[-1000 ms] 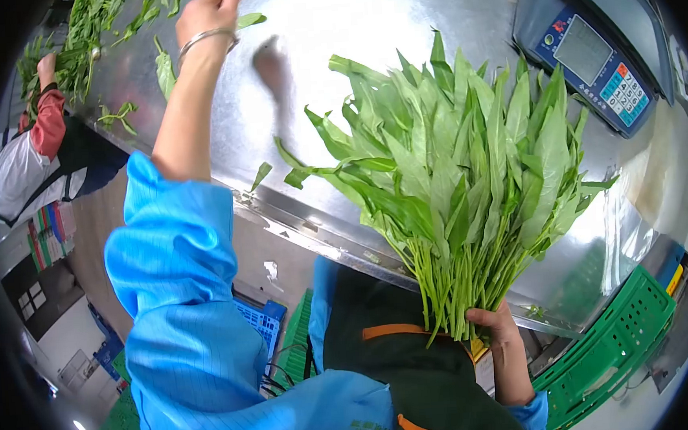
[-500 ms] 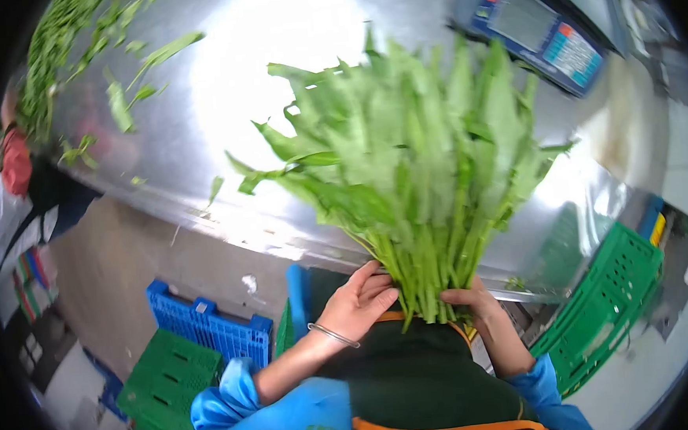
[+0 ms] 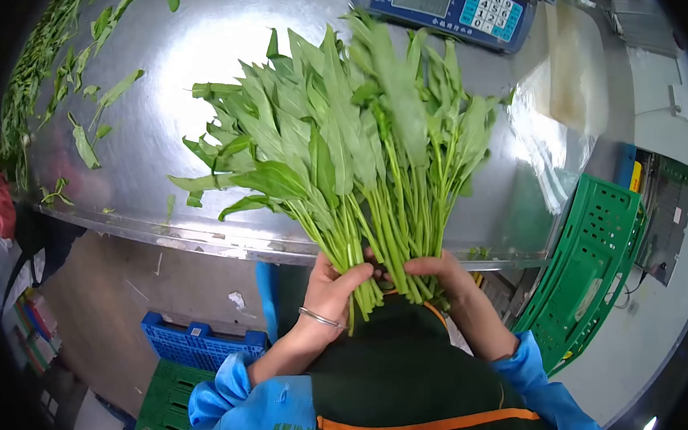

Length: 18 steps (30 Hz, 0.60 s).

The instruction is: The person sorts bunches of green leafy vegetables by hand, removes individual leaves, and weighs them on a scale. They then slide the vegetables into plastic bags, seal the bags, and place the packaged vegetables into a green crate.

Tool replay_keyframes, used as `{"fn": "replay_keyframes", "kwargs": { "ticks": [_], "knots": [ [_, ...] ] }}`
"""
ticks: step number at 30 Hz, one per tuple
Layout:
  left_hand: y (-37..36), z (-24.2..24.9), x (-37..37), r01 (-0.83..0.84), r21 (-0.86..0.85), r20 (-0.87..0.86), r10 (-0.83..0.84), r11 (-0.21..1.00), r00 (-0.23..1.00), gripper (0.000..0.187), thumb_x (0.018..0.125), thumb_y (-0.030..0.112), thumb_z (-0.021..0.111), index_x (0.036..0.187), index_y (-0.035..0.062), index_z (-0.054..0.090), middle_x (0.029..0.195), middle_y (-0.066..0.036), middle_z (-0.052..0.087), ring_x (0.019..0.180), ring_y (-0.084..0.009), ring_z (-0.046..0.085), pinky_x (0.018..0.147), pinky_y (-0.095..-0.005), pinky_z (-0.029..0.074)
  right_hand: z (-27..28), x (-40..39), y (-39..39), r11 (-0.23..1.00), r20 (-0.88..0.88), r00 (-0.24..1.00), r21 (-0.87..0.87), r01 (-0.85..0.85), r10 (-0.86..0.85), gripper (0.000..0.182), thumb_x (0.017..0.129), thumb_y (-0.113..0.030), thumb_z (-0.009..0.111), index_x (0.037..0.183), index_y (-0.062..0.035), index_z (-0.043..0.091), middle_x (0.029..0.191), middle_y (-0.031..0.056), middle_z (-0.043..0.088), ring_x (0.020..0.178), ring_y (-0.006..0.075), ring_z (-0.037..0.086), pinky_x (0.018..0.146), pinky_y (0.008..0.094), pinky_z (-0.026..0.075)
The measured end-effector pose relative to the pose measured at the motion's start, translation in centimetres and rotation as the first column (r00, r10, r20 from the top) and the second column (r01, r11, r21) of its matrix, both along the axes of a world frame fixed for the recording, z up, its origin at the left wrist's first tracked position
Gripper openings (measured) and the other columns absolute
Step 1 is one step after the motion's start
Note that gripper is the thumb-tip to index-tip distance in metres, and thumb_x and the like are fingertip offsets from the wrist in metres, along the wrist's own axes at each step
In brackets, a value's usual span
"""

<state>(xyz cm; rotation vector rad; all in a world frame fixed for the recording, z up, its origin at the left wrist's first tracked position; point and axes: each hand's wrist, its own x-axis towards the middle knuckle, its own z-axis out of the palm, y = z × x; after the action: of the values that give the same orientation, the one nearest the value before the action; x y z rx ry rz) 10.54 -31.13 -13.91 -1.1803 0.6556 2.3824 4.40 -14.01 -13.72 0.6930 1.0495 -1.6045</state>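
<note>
A large bunch of leafy greens [image 3: 332,153], with long pointed leaves and pale green stems, spreads over the metal table's near edge. My left hand [image 3: 334,290], with a silver bangle at the wrist, is closed around the left part of the stems, thumb across the front. My right hand [image 3: 441,276] grips the right part, its thumb pressed on the stems and its other fingers mostly hidden behind. A narrow gap shows between the two clumps of stems. The cut ends hang below my hands, in front of a dark apron [image 3: 416,368].
A digital scale [image 3: 457,7] stands at the back of the metal table [image 3: 163,218]. More greens [image 3: 37,84] and loose leaves lie at the left, near another person's red sleeve [image 3: 1,206]. Clear plastic bags [image 3: 549,147] lie right. Green crates [image 3: 588,271] and a blue crate [image 3: 198,340] stand below.
My left hand has closed around the left stems, and the bunch has parted into two clumps. The view has shifted, bringing the scale's keypad into clear sight.
</note>
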Motion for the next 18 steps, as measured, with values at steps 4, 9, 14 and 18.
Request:
{"fn": "replay_keyframes", "kwargs": {
  "ticks": [4,9,14,18],
  "knots": [
    [1.5,-2.0,0.6,0.087,-0.336,-0.091,-0.125,0.938,0.988,0.052,0.075,-0.007,0.059,0.121,0.0054,0.04,0.107,-0.008,0.056,0.095,-0.0164,0.057,0.079,-0.0299,0.049,0.2,0.3,-1.3,1.0,-0.01,1.0,0.0,-0.026,0.026,0.052,0.072,-0.013,0.066,0.119,-0.0001,0.048,0.104,0.0109,0.059,0.092,0.0206,0.058,0.083,0.0311,0.046],
    [-0.1,-1.6,0.7,0.173,-0.536,-0.158,-0.299,0.826,0.941,0.052,0.073,-0.003,0.059,0.12,0.0039,0.04,0.104,-0.008,0.056,0.089,-0.0171,0.057,0.078,-0.0292,0.048,-0.3,0.1,-1.7,0.99,-0.136,0.988,0.13,-0.051,0.069,0.036,0.072,-0.008,0.066,0.106,-0.0024,0.055,0.093,0.0054,0.061,0.083,0.0137,0.058,0.071,0.0272,0.047],
    [-1.3,-1.9,0.3,0.009,0.034,0.019,-0.01,0.999,1.0,0.036,0.078,0.007,0.061,0.111,0.0032,0.049,0.094,-0.009,0.059,0.073,-0.0183,0.06,0.06,-0.0302,0.052,0.9,-1.2,-1.6,0.989,-0.122,0.988,0.117,-0.085,0.099,0.038,0.069,-0.004,0.066,0.105,-0.0004,0.054,0.087,0.0055,0.061,0.069,0.0139,0.058,0.061,0.0266,0.048],
    [0.0,-1.7,-1.6,0.048,-0.095,0.08,-0.041,0.994,0.996,0.033,0.074,0.008,0.069,0.105,0.0014,0.056,0.092,-0.007,0.062,0.078,-0.0166,0.06,0.066,-0.0303,0.05,1.6,-1.9,-1.3,0.957,-0.198,0.95,0.212,-0.197,0.239,0.043,0.066,-0.005,0.068,0.106,-0.0012,0.053,0.085,0.0043,0.06,0.071,0.0144,0.057,0.063,0.0281,0.047]
  ]
}}
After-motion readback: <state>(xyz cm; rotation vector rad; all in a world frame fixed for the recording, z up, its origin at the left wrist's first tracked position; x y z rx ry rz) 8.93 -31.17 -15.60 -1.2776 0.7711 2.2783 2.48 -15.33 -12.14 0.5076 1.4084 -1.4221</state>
